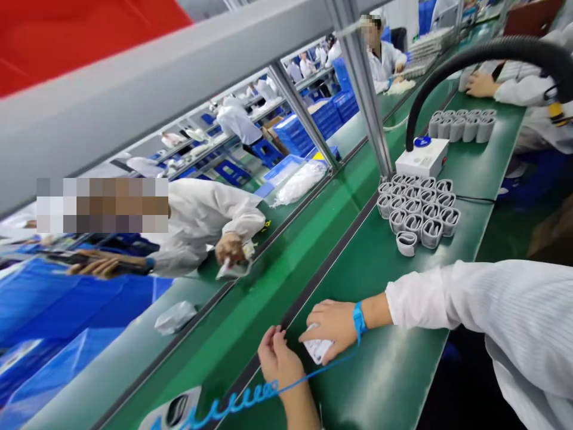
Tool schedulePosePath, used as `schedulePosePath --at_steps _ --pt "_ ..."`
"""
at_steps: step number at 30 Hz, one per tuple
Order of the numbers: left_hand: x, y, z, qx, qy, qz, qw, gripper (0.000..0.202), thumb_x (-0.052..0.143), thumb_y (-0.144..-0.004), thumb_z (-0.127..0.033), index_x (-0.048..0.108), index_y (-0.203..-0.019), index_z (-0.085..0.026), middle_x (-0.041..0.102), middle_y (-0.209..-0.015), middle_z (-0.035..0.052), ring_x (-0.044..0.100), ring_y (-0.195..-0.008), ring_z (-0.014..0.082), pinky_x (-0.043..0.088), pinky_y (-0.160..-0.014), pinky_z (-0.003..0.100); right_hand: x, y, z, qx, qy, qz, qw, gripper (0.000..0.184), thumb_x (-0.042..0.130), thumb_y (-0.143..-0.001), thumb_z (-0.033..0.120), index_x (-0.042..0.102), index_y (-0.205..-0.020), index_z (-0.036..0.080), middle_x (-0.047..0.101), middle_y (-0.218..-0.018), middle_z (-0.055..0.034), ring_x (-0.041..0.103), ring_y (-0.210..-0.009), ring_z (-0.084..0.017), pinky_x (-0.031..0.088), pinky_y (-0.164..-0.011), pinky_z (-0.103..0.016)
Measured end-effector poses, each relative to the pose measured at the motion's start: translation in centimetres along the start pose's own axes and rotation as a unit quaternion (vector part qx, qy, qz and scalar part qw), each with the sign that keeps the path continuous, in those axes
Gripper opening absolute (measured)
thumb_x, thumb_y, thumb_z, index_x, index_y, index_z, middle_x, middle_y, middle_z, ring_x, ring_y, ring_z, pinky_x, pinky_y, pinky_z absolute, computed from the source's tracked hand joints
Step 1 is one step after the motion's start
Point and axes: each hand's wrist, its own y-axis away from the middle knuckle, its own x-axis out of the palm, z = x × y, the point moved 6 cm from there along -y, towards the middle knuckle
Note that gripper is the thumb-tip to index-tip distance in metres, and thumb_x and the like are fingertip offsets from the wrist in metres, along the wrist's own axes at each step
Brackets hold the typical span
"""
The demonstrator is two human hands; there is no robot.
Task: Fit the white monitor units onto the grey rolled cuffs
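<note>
lower centre of frame: right hand [335,325] clasps white piece [319,348] beneath it, long axis partly hidden; left hand [281,358], fingers curled, sits just left, cannot tell if gripping.

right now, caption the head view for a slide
Right hand partly covering a white piece at a green worktop, left hand alongside.

The right arm [483,292], white-sleeved, reaches in from the right; the right hand [332,325] lies palm down, fingers slightly bent and pointing left, thumb on the near side; the left forearm [299,401], bare where it shows, extends from the near side; the left hand [280,356] curls loosely, just left of the right hand, fingertips toward the far side.
</note>
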Motion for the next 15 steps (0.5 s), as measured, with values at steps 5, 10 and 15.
schedulePosePath --at_steps 5,10,15 --pt "1.9 0.8 -1.7 0.098 -0.092 0.121 0.984 0.052 0.048 -0.104 -0.062 0.072 -0.129 -0.024 0.080 -0.129 0.0127 0.070 -0.133 0.0396 0.050 -0.121 0.064 -3.0 3.9 0.2 -0.003 -0.024 -0.062 0.998 0.080 0.082 -0.097 0.060 0.061 -0.157 0.011 0.068 -0.147 -0.0234 0.060 -0.139 -0.039 0.049 -0.120 -0.053" --pt "3.8 4.4 -4.7 0.257 -0.088 0.296 0.916 0.059 0.058 -0.099 -0.055 0.067 -0.148 -0.022 0.071 -0.150 0.0157 0.063 -0.143 0.0382 0.045 -0.127 0.062 -11.2 11.9 0.0 0.108 -0.114 -0.271 0.950 0.051 0.068 -0.109 0.044 0.065 -0.153 0.017 0.067 -0.151 -0.0196 0.057 -0.150 -0.030 0.047 -0.129 -0.049" --pt "5.2 8.7 -6.6 0.316 -0.154 0.354 0.867 0.083 0.080 -0.086 -0.053 0.059 -0.161 -0.027 0.052 -0.173 0.0149 0.041 -0.163 0.0453 0.020 -0.136 0.074 -16.2 23.2 -0.4 0.304 -0.012 -0.376 0.875 0.056 0.062 -0.107 0.026 0.058 -0.162 0.033 0.043 -0.175 -0.0123 0.025 -0.173 -0.036 0.033 -0.138 -0.065"
